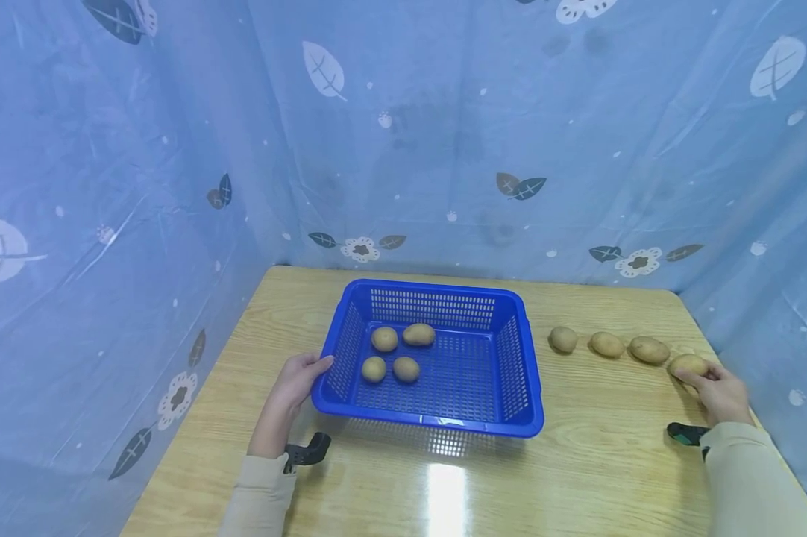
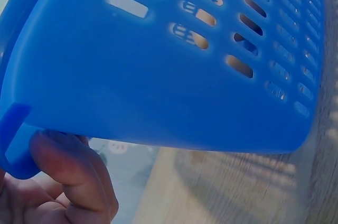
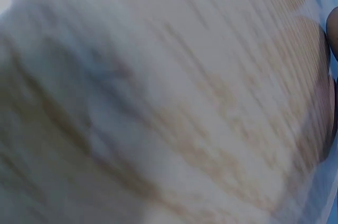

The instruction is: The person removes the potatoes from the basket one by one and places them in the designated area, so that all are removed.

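Right now my right hand (image 1: 722, 391) has fingertips curled on the end potato (image 1: 688, 365); my left hand (image 1: 297, 379) holds the basket (image 1: 520, 358) rim. Shallow grip, so the potato could roll off toward the table (image 1: 598, 462) edge just beyond my fingers.

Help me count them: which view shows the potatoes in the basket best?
The head view: four potatoes lie in the blue basket. The left wrist view shows only the basket's wall; the right wrist view shows blurred table.

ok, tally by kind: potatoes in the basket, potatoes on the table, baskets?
Potatoes in the blue basket: 4, clustered at its left
Potatoes on the table: 4, in a row at right; right hand holds the end one
Baskets: 1, left hand at its rim
Total: 9
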Motion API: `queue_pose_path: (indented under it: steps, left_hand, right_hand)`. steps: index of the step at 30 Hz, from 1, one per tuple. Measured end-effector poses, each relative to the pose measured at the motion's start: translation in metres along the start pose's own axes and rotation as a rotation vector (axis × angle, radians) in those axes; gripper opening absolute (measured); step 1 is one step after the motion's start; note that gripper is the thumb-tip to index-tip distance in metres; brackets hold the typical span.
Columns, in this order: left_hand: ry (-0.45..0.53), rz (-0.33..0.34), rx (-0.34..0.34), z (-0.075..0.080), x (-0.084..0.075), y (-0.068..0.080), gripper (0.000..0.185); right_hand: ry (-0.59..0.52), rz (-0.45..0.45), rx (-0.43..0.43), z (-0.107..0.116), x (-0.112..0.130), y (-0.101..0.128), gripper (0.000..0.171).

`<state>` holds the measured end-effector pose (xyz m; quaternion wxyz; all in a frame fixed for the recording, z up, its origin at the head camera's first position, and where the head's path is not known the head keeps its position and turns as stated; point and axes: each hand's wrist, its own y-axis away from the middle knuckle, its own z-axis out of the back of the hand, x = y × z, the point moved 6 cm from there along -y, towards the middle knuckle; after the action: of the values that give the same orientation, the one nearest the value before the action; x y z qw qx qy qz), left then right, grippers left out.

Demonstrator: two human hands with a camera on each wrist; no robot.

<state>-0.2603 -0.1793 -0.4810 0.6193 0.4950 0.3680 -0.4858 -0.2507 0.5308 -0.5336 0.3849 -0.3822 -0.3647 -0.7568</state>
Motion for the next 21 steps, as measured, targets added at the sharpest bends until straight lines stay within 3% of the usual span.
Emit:
queue_pose_path:
  steps: [4, 7, 16, 21]
  left_hand:
    - [-0.001, -0.008, -0.003, 0.0, -0.001, 0.0, 0.034]
    - [0.007, -0.003, -0.003, 0.0, 0.0, 0.0, 0.034]
    - [0.011, -0.002, -0.004, 0.0, 0.0, 0.0, 0.035]
    - [0.008, 0.002, -0.006, 0.0, 0.001, -0.001, 0.035]
  right_hand:
    - [0.068, 0.005, 0.004, 0.001, 0.002, -0.003, 0.066]
    - [0.114, 0.018, 0.014, 0.002, 0.004, -0.004, 0.074]
    - [0.272, 0.088, 0.054, 0.0, 0.013, -0.005, 0.078]
    - [0.295, 0.084, 0.077, -0.002, 0.015, -0.006, 0.08]
